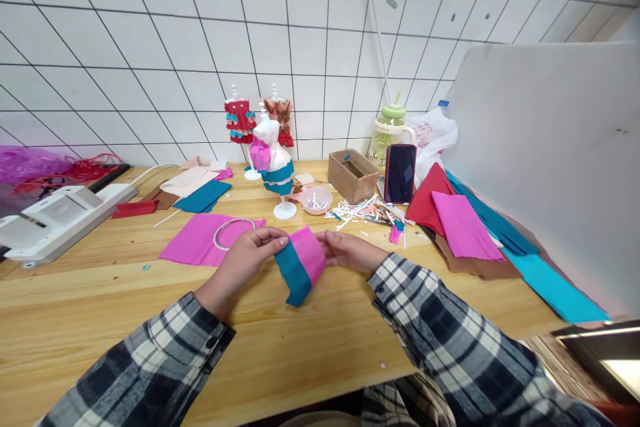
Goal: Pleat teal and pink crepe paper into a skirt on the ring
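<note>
Holds a two-tone pink-and-teal piece just above the wooden table, near the centre of the frame, tilted, with the pink part upper right and the teal part lower left. Pinches its upper left edge between thumb and fingers of the left hand. Grips its right edge with the right hand, fingertips partly hidden behind.

Has a pink sheet lying flat left of centre, partly under a pale ring, with the ring just beside the left hand. Shows a teal folded sheet, cream sheets and a red strip farther left, near a white power strip.

Has a small dress form in white, pink and teal standing upright beyond the hands, in front of a red one and a brown-and-red one. Shows a pink bowl of cut bits beside it, then white paper scraps, an open cardboard box, an upright phone and a green bottle right of centre.

Includes red, pink and turquoise sheets overlapping others on the right side of the frame.
</note>
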A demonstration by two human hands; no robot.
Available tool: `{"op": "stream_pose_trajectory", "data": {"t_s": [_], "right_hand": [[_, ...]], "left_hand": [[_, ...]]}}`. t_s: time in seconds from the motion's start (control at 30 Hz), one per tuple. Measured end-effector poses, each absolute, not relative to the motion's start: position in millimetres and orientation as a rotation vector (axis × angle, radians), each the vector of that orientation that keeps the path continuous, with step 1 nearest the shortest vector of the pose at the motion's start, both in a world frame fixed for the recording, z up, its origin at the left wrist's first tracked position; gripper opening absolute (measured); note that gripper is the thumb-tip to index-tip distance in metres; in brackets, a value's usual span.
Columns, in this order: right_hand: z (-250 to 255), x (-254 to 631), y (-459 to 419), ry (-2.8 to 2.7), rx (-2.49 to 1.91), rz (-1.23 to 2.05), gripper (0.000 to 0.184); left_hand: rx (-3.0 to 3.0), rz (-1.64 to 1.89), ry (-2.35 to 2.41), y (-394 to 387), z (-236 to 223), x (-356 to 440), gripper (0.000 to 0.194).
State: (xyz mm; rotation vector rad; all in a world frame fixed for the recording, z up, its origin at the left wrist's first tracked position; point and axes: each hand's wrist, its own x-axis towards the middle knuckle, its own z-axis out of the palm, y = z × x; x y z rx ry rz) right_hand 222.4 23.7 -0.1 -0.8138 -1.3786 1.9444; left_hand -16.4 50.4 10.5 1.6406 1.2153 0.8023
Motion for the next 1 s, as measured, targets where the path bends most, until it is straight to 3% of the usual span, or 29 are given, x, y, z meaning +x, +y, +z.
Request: {"op": "stream_pose_trajectory", "data": {"t_s": [0.1, 0.17, 0.23, 0.37, 0.43, 0.57, 0.73, 0.93, 1.0], "right_hand": [[2, 234, 22, -1.476, -0.682, 2.363, 0.068], [1, 242, 26, -1.576, -0.802, 2.372, 0.064], [-5, 246, 33, -1.717, -1.063, 2.108, 0.052], [-22, 234, 48, -1.744, -1.391, 1.014, 0.03], [-27, 223, 52, -1.865, -1.373, 0.71, 0.026], [-24, 213, 54, -1.943, -1.275, 0.647, 0.03], [-9, 217, 40, -2.08, -1.01, 0.473, 0.018], [-7, 206, 27, -2.368, -1.103, 0.318, 0.048], [-9, 202, 28, -2.358, -1.177, 0.194, 0.038]], "left_hand": [[1.652, 0.88, 1.322, 62, 1, -27, 0.037], [1.734, 0.777, 1.383, 69, -7, -32, 0.035], [1.851, 0.668, 1.411, 73, -14, -33, 0.033], [1.946, 0.575, 1.458, 72, -21, -24, 0.034], [2.0, 0.562, 1.443, 69, -21, -19, 0.032], [2.24, 0.597, 1.412, 65, -16, -14, 0.023], [2.534, 0.65, 1.41, 59, -5, -13, 0.022], [2.539, 0.621, 1.454, 58, -6, -14, 0.024], [2.532, 0.622, 1.404, 58, -8, -13, 0.021]]}}
